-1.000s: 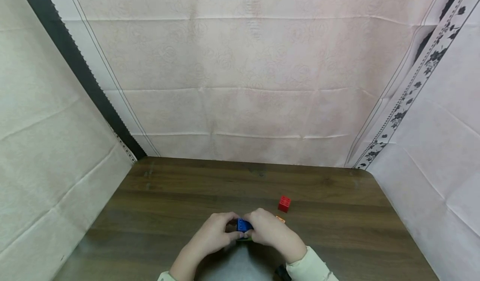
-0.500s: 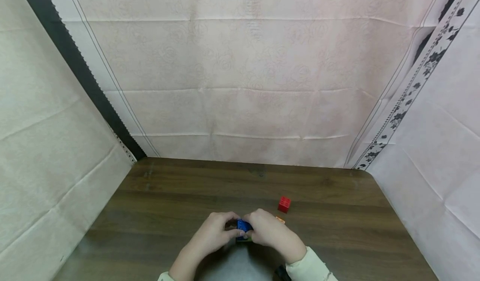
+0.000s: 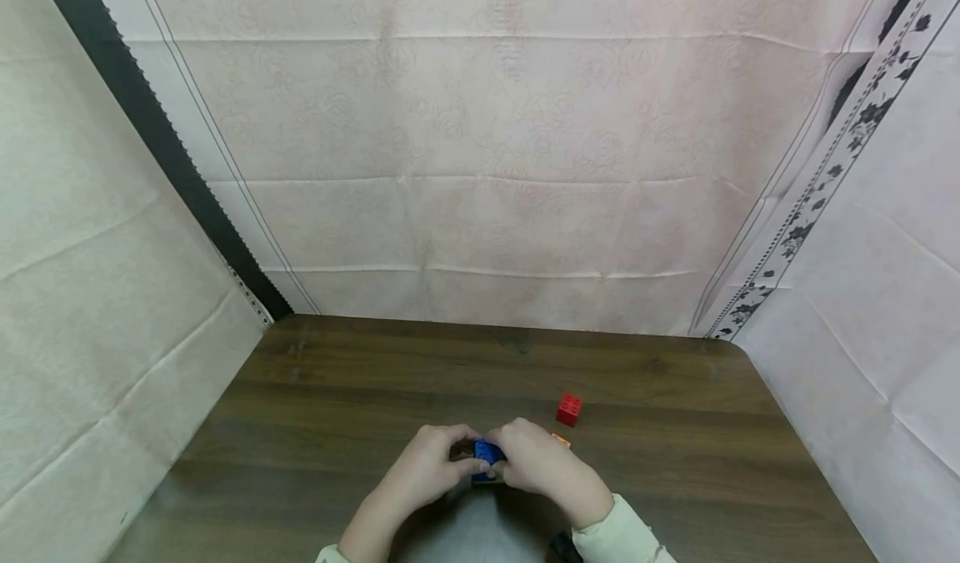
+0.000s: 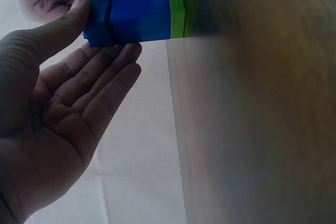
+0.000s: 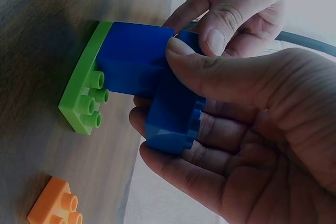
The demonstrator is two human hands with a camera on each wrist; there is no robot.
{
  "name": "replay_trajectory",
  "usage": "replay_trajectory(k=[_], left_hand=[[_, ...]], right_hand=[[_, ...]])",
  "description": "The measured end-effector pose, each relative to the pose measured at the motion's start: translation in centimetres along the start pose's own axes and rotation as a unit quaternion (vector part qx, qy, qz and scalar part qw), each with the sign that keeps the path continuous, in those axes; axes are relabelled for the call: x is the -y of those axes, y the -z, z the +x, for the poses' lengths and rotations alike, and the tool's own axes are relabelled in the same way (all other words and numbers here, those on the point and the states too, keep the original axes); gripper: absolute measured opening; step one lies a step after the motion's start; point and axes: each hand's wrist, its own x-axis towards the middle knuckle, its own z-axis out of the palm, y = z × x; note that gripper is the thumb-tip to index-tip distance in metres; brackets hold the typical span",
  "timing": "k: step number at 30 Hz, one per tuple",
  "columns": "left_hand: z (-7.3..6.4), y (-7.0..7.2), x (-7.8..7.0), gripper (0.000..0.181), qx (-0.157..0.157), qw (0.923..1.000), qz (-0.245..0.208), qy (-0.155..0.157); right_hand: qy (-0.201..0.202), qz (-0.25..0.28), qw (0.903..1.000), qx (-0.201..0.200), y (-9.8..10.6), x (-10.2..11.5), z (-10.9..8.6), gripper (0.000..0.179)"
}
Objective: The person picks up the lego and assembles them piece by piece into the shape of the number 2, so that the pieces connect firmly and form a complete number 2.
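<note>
In the head view, my left hand (image 3: 431,467) and my right hand (image 3: 543,463) meet at the blue bricks (image 3: 485,453). The right wrist view shows a green plate (image 5: 84,80) on the wooden table, with a dark blue brick (image 5: 134,56) standing on it. A second blue brick (image 5: 170,111) lies across the top of that one, its studs facing up. My right hand pinches this top brick between thumb and fingers. From the other side, my left thumb and fingers grip its other end, as the left wrist view shows; the left palm (image 4: 58,145) faces the camera.
A red brick (image 3: 568,409) sits on the table (image 3: 360,379) beyond the right hand. Closer to that hand lies an orange brick (image 5: 47,205), mostly hidden in the head view. Cloth-covered walls (image 3: 480,129) surround the table's back and sides.
Both hands have stayed almost where they were. Slightly more of the blue front shows between them than one second ago.
</note>
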Motion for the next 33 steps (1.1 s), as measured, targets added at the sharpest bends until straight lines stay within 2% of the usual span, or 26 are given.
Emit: replay_trajectory(k=[33], left_hand=[[0.0,-0.11,-0.49,0.021,-0.01,0.9999,0.005,0.007]], right_hand=[[-0.011,-0.006,0.9999,0.012,0.2,0.06,0.0,0.011]])
